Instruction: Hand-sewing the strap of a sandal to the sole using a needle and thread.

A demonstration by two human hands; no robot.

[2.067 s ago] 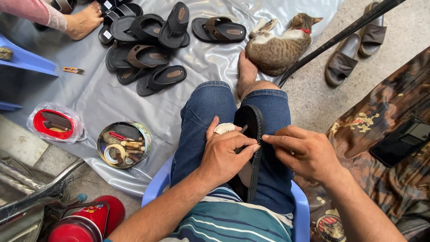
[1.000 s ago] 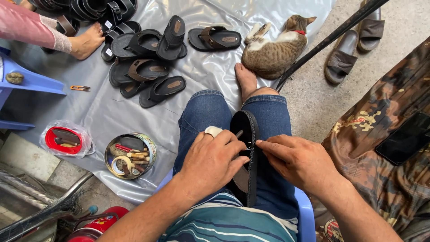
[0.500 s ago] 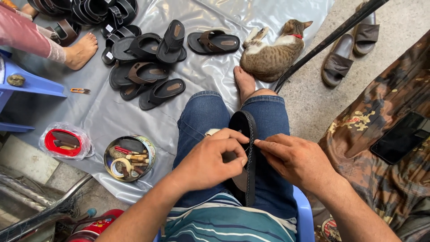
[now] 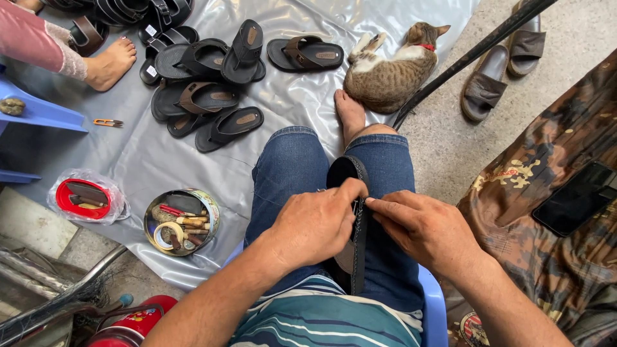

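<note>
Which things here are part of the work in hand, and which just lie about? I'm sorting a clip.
In hand: left hand and right hand pinch a black sandal sole held edge-up between the knees.
Lying about: sandal pile, tool tin, cat, grey slippers.

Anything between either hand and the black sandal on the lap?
Nothing visible. The left hand and right hand both already grip the black sandal, which stands on edge between the knees. The tool tin and the cat lie well clear on the plastic sheet.
</note>
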